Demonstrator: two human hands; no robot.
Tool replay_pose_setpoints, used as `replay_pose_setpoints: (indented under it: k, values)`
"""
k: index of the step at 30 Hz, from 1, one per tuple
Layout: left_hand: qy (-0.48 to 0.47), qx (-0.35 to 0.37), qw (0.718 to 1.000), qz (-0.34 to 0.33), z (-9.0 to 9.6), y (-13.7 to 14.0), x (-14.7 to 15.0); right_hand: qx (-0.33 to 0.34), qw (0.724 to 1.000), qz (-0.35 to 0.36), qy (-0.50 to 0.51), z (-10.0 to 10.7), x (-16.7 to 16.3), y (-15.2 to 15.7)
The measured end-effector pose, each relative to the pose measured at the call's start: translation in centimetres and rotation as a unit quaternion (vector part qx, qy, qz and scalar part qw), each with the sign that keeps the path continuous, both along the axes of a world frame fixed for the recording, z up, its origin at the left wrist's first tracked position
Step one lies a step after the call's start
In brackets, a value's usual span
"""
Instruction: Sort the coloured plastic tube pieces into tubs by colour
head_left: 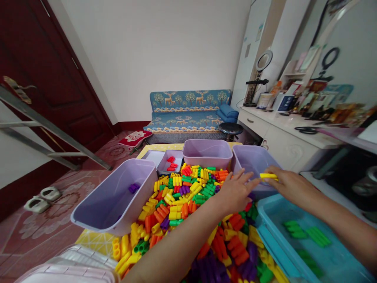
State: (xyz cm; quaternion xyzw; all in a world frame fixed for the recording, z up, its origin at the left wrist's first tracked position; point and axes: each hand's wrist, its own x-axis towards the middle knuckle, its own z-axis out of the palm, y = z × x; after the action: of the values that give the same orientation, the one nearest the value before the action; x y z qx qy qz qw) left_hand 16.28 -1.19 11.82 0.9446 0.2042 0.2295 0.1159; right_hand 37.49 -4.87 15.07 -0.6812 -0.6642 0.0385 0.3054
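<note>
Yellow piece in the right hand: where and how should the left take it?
Probably best pinched at its exposed end, above and below, coming from the left hand's side. The yellow piece looks slim and roughly level here, that end jutting toward the left hand, while the right hand grips the opposite end.

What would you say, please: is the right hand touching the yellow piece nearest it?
Touching. The head view shows the right hand gripping the yellow piece at its fingertips, with one end jutting out.
</note>
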Motion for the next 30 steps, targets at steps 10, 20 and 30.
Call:
replay_pose_setpoints:
  k: [10,20,30]
  values:
    - [0.0,-0.004,1.0,-0.026,-2.0,-1.2,-0.2,-0.107,0.993,0.046,0.003,-0.9,1.9,-1.4]
    - [0.032,-0.036,0.998,-0.03,-0.9,-1.4,-0.3,-0.001,0.989,0.036,0.143,-0.2,-0.1,-0.3]
    - [0.092,-0.157,0.974,0.131,1.2,-6.0,-12.8,-0.068,0.985,0.157,-0.012,-5.5,-13.1,-12.1]
